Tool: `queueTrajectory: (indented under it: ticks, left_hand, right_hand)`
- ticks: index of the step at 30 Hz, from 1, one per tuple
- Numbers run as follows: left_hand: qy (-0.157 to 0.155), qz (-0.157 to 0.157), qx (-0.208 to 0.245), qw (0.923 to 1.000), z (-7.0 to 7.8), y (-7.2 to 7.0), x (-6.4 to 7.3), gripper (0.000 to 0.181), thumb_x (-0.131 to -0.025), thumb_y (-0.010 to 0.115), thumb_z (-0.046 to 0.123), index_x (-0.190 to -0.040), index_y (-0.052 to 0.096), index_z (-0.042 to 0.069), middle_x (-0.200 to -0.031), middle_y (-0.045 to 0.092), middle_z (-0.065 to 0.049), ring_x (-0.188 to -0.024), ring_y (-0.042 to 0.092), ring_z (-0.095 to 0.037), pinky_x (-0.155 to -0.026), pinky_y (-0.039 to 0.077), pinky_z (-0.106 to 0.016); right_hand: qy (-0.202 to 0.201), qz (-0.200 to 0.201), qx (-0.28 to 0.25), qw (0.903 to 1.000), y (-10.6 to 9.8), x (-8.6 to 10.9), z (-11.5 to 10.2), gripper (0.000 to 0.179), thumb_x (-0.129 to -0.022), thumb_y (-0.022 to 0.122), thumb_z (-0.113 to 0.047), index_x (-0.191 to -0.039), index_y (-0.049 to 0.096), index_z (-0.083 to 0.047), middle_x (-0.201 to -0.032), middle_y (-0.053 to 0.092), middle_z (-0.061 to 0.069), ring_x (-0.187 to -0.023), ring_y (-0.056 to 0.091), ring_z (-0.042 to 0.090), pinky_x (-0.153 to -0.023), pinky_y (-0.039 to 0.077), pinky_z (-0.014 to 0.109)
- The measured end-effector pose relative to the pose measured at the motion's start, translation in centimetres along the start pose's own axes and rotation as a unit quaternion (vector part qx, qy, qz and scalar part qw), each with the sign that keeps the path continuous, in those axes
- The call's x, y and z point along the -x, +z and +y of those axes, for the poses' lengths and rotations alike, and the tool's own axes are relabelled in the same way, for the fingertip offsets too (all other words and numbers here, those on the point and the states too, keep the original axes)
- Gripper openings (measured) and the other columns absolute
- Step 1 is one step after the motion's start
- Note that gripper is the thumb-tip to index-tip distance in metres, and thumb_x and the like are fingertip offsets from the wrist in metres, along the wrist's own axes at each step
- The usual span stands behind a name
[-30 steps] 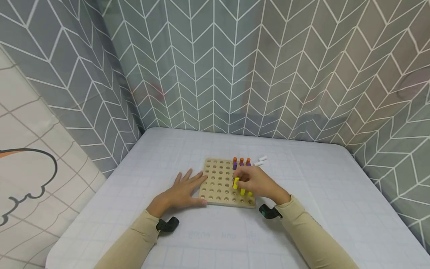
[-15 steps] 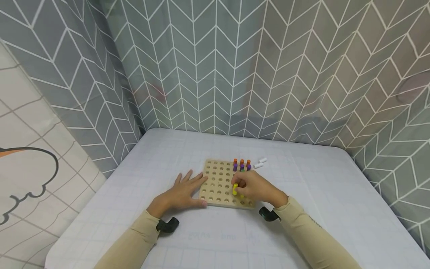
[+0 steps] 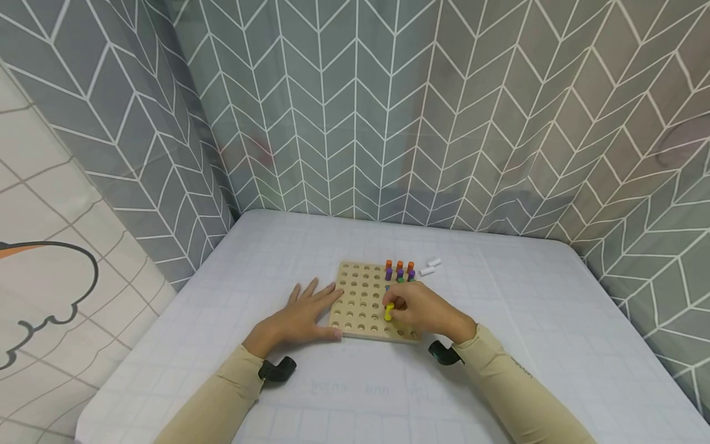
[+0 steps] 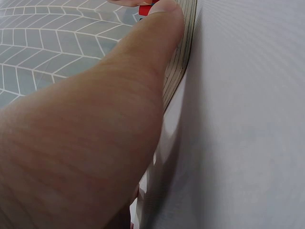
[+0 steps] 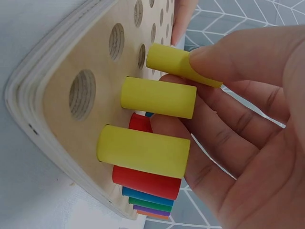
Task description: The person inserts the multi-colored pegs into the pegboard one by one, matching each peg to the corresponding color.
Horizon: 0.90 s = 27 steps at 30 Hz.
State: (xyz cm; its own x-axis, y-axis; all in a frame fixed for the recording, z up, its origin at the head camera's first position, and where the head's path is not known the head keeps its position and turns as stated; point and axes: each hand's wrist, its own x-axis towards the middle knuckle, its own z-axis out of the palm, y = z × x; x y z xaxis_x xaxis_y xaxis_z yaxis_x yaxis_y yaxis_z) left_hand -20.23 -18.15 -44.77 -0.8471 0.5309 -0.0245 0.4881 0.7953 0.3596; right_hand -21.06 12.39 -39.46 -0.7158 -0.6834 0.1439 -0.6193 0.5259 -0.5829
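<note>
My right hand [image 3: 421, 306] pinches a yellow peg [image 5: 167, 58] between thumb and fingers, its lower end close to the surface of the wooden pegboard [image 5: 108, 76]. Beside it, two more yellow pegs [image 5: 157, 98] stand in holes of the same row. Behind them, red [image 5: 147, 182], blue, green, purple [image 3: 388, 275] and orange pegs [image 3: 399, 265] stand in rows, partly hidden by my right hand in the head view. My left hand [image 3: 302, 316] lies flat with spread fingers, fingertips at the board's left side and thumb by its front left corner.
Two white pegs [image 3: 427, 271] lie loose on the white-covered table [image 3: 488, 283], just past the board's far right corner. The board's left side shows bare holes. Patterned curtains [image 3: 355, 123] hang behind the table and along its sides.
The right hand has brought the yellow peg down and slightly nearer the board's front, then stayed there over the last half second. The left hand has kept its place.
</note>
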Motion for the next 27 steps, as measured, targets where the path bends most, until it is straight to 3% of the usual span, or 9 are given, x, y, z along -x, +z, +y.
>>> queueTrajectory:
  ticks: [18,27]
  left_hand:
    - [0.000,-0.001,-0.002,1.0000,0.17,-0.12,0.04,0.101,-0.081,0.052,0.083,-0.161,0.026,0.026,-0.166,0.020,-0.002,-0.152,0.002,-0.040,-0.117,-0.006,-0.065]
    - [0.000,-0.001,-0.002,1.0000,0.15,-0.14,0.07,0.101,-0.081,0.052,0.083,-0.161,0.026,0.026,-0.166,0.020,-0.003,-0.152,0.002,-0.041,-0.116,-0.005,-0.065]
  right_hand:
    - [-0.014,0.006,0.033,0.9993,0.06,0.15,-0.18,0.021,-0.083,0.066,0.008,-0.101,0.071,-0.002,-0.095,0.069,-0.001,-0.087,0.066,0.010,-0.077,0.057,0.028]
    - [-0.011,0.009,0.076,0.9970,0.00,0.32,-0.62,0.021,-0.083,0.067,0.006,-0.101,0.072,-0.002,-0.094,0.067,-0.002,-0.082,0.059,0.011,-0.074,0.054,0.027]
